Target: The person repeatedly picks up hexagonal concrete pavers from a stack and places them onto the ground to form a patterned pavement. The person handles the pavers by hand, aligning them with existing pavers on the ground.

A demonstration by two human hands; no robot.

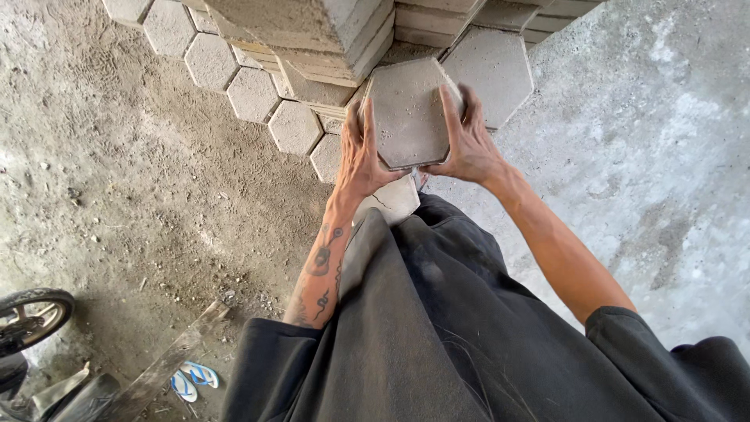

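Note:
Both hands grip one grey hexagonal concrete paver (408, 109), held in the air in front of my body. My left hand (361, 152) clasps its left edge, fingers pointing up along the side. My right hand (467, 137) clasps its right edge the same way. Just beyond the held paver rise stacks of the same pavers (312, 31). Directly below it lies a cracked paver (394, 202) on the ground.
A row of hexagonal pavers (251, 94) lies flat on the dirt ground at the left. A smooth concrete floor (664, 156) spreads to the right. A motorbike wheel (31, 316), a plank (168, 363) and a pair of blue-strapped sandals (192, 380) lie at the lower left.

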